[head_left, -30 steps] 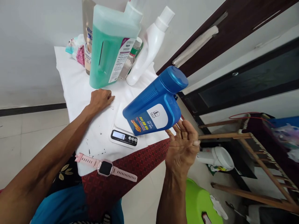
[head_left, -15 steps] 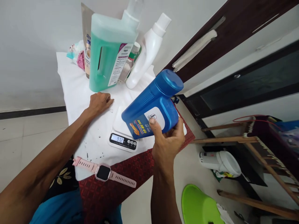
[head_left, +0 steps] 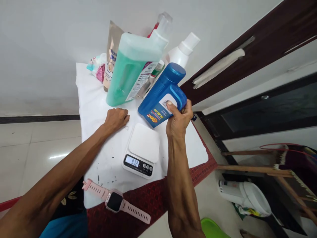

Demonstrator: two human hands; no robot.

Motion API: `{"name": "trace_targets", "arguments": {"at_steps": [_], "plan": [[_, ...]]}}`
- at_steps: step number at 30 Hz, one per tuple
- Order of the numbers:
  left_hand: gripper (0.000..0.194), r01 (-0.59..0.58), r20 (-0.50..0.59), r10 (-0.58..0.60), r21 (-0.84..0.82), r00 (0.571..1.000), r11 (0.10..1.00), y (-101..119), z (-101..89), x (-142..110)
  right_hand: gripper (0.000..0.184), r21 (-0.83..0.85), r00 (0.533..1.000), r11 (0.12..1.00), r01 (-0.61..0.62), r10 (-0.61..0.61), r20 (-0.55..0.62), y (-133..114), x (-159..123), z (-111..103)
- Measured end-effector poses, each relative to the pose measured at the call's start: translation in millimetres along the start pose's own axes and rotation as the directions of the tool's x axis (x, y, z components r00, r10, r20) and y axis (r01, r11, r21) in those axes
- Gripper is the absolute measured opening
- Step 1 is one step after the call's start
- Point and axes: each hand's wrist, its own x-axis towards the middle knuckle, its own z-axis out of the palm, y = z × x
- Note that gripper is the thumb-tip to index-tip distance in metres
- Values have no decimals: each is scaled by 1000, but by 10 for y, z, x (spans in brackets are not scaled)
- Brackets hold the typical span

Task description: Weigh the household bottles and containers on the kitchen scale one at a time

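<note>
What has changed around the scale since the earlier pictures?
The right hand, open beside the blue bottle at first, has taken hold of it and moved it off the scale, away from the person. The display went from 0 to 972. The left hand and pink-strapped watch stayed put.

Open room above the scale (head_left: pixel 145 142), blue bottle (head_left: pixel 160 94) and green bottle (head_left: pixel 115 87) blocking beyond; watch (head_left: pixel 115 201) in front

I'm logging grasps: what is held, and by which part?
The blue bottle, in the right hand, by its side away from the green bottle, thumb on the white label.
</note>
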Motion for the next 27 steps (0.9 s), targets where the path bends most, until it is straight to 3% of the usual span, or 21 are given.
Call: {"name": "trace_targets", "arguments": {"at_steps": [10, 14, 16, 19, 20, 22, 24, 27], "plan": [[38, -5, 14, 5, -7, 1000, 1000, -2, 6, 0, 41, 115, 993, 989, -94, 85, 81, 337, 128, 132], [38, -1, 13, 1, -18, 1000, 1000, 1, -3, -11, 56, -77, 986, 994, -78, 88, 145, 296, 67, 1], [38, -1, 12, 2, -24, 1000, 1000, 2, -11, -22, 69, -223, 994, 974, -35, 57, 93, 182, -42, -81], [39, -3, 15, 3, -35, 1000, 999, 4, -21, -40, 61, -455, 975, 878, 147, -206, -82, -119, -330, -102], [39, -3, 16, 4, -40, 1000, 999, 6, -22, -45, 48, -501, 943, 835, 229, -318, -98, -237, -444, -55], [39, -3, 14, 4, -53, 1000, 999, 12, -20, -54, 24, -475, 911, 799, 368, -413, 11, -451, -657, 142], [40, -2, 3, 2, -73, 1000, 997, 22, -23, -67, 20, -327, 919, 863, 384, -322, 229, -570, -803, 464], [37, 6, -13, -8, -116, 1000, 993, 29, -72, -127, 46, -182, 925, 971, 154, -77, 372, -509, -832, 1060]]}}
